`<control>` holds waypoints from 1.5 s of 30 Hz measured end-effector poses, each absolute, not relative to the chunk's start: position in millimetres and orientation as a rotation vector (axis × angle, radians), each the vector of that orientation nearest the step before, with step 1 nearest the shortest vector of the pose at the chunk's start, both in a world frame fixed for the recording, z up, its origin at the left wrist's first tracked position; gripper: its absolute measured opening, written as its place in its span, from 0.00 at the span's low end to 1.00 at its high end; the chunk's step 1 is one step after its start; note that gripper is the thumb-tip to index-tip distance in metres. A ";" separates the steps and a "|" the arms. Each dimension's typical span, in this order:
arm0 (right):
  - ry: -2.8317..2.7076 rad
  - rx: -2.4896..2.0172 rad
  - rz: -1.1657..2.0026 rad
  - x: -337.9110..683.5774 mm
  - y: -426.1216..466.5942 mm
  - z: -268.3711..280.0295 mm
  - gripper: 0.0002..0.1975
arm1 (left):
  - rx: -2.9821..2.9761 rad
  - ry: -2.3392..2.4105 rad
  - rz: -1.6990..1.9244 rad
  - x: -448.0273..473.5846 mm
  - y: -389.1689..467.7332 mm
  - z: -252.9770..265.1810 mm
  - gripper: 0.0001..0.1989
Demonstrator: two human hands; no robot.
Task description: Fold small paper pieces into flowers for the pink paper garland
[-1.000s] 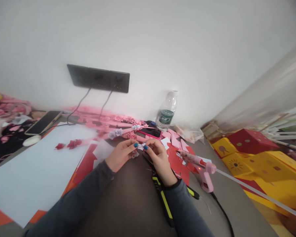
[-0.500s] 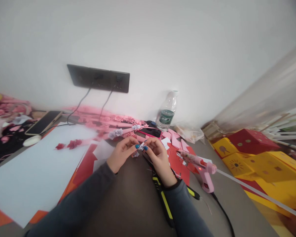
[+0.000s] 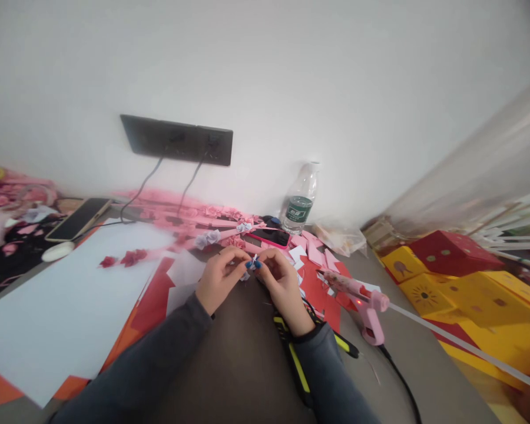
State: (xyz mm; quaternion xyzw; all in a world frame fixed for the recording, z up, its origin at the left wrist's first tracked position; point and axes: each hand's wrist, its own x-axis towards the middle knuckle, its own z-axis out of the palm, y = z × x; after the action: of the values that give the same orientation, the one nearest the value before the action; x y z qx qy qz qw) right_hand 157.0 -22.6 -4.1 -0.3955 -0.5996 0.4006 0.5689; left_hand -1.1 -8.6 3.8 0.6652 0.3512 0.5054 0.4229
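Note:
Between my fingertips is a small pale-lilac paper flower (image 3: 254, 263), partly covered by my thumbs. My left hand (image 3: 221, 278) pinches it from the left, and my right hand (image 3: 282, 285) pinches it from the right. Both thumbs nearly meet over it. Under my right wrist lie pliers (image 3: 297, 359) with black and yellow handles. Just behind my hands, pink paper-flower stems rest on the table, one bearing pale-lilac flowers (image 3: 208, 238).
A pink glue gun (image 3: 357, 294) with a lit red light and a cord lies at the right. White sheets (image 3: 70, 294) cover the left side. A water bottle (image 3: 299, 206) stands by the wall near a phone (image 3: 269, 237). Yellow boxes (image 3: 481, 297) sit far right.
My thumbs have drawn closer together over the flower. My left hand has shifted slightly right and down, and my right wrist has moved a little left.

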 end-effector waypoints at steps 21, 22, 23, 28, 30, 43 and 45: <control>-1.287 -0.940 1.069 158.2 -18.9 -5.5 0.13 | 2.124 0.948 1.367 -6.3 -5.8 6.0 0.07; -1.300 -0.948 1.057 158.4 -18.9 -4.9 0.13 | 2.139 0.951 1.344 -6.5 -5.4 6.3 0.07; -1.314 -0.954 1.047 158.6 -19.0 -4.3 0.13 | 2.152 0.956 1.320 -6.5 -5.2 6.6 0.08; -1.334 -0.971 1.036 159.8 -19.0 -4.0 0.13 | 2.096 1.012 1.181 -5.4 -7.0 6.7 0.07; -1.314 -0.980 1.049 160.0 -18.4 -5.1 0.13 | 2.023 1.028 1.136 -4.5 -8.4 6.2 0.05; -1.293 -1.033 1.150 162.3 -16.4 -2.3 0.17 | 1.823 0.954 1.135 -1.6 -7.6 3.8 0.05; -1.312 -1.023 1.135 162.1 -16.7 -1.2 0.17 | 1.702 0.917 1.127 -0.7 -6.9 3.3 0.04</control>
State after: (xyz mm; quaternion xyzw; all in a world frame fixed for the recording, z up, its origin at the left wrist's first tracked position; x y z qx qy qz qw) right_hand 162.1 -16.7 -1.2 -0.4292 -0.5508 0.4762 0.5344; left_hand -0.7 -6.9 3.3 0.6842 0.3687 0.4530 0.4368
